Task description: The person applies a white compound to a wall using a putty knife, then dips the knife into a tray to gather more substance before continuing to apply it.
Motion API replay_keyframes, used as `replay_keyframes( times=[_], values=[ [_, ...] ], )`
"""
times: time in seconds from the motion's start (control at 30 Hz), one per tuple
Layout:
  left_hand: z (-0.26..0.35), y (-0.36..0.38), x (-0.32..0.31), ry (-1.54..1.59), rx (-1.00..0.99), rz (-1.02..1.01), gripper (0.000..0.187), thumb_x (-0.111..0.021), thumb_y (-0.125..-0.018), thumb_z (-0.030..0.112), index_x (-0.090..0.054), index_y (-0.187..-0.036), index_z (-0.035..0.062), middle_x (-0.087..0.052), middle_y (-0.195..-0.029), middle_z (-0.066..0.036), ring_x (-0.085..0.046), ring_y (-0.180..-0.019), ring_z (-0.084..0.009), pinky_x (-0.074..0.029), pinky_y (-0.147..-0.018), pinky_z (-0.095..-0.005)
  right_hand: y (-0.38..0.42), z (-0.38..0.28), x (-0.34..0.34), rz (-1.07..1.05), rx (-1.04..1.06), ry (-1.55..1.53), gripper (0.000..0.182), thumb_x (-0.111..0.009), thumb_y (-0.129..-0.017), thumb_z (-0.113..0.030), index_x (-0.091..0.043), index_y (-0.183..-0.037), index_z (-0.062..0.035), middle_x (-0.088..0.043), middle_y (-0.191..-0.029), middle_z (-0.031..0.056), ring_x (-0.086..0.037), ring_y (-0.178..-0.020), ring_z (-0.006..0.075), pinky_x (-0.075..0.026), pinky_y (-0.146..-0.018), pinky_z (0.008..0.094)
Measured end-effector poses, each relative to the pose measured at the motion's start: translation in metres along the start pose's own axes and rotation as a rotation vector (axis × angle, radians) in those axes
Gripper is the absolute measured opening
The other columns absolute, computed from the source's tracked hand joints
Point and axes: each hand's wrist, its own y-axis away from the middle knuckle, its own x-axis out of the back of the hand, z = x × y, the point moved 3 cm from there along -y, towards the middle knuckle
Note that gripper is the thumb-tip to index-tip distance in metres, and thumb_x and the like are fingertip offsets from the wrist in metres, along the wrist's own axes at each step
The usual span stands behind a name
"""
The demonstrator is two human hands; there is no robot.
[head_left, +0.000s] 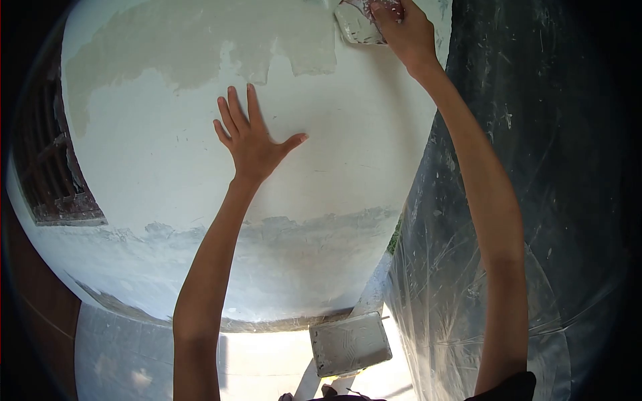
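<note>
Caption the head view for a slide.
Left hand spread against a pale wall; right hand holds a smeared tool high up.

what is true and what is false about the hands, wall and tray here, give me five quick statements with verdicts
1. The right hand holds a flat tool near the top of the view. True.
2. The left hand is clenched in a fist. False: the left hand is open, its fingers spread.
3. Dark plastic sheeting hangs to the right of the wall. True.
4. The tray is in the left hand. False: the tray is low in the view, apart from both hands.
5. The wall is one even shade. False: a darker patch with a ragged edge covers part of its upper area.
</note>
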Motion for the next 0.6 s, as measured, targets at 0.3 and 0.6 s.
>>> replay_keyframes(
  times=[0.3, 0.6],
  values=[
    [-0.006, -0.002, 0.008, -0.119, -0.150, 0.135, 0.124, -0.072, -0.072, 0.076, -0.017, -0.158, 0.0064, -0.009, -0.161, -0.027, -0.002, -0.150, -0.0453, -0.010, -0.114, -0.0640, -0.001, -0.023, 0.003, 0.024, 0.317, 0.122, 0.025, -0.064, -0.096, -0.014, -0.060, -0.113, 0.0029, -0.071, -0.092, 0.0211, -0.071, -0.084, 0.0333, -0.054, -0.074, 0.0398],
    [-0.014, -0.002, 0.003, -0.175, -0.241, 0.263, 0.105, -0.071, -0.077, 0.067, -0.031, -0.156, 0.0101, -0.025, -0.159, -0.020, -0.018, -0.150, -0.0377, -0.019, -0.114, -0.0586, 0.043, -0.009, -0.020, 0.164, 0.635, 0.521, 0.019, -0.074, -0.087, -0.013, -0.071, -0.105, -0.0138, -0.071, -0.085, 0.0030, -0.064, -0.069, 0.0201, -0.051, -0.057, 0.0315]
  ],
)
